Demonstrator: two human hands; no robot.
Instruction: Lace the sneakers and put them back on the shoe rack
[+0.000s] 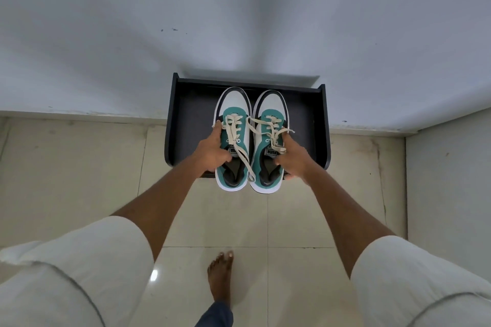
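Note:
Two white, teal and black sneakers with cream laces are side by side over the black shoe rack (pixel 186 114), toes toward the wall. My left hand (pixel 212 152) grips the left sneaker (pixel 233 103) along its outer side. My right hand (pixel 292 159) grips the right sneaker (pixel 271 106) on its outer side. Their heels stick out past the rack's front edge. Lace ends hang loose over the tongues; one long end trails between the shoes.
The rack stands on a beige tiled floor (pixel 292 220) against a pale wall (pixel 239 21). A second wall (pixel 451 167) closes the corner on the right. My bare foot (pixel 221 276) is on the tiles behind the rack.

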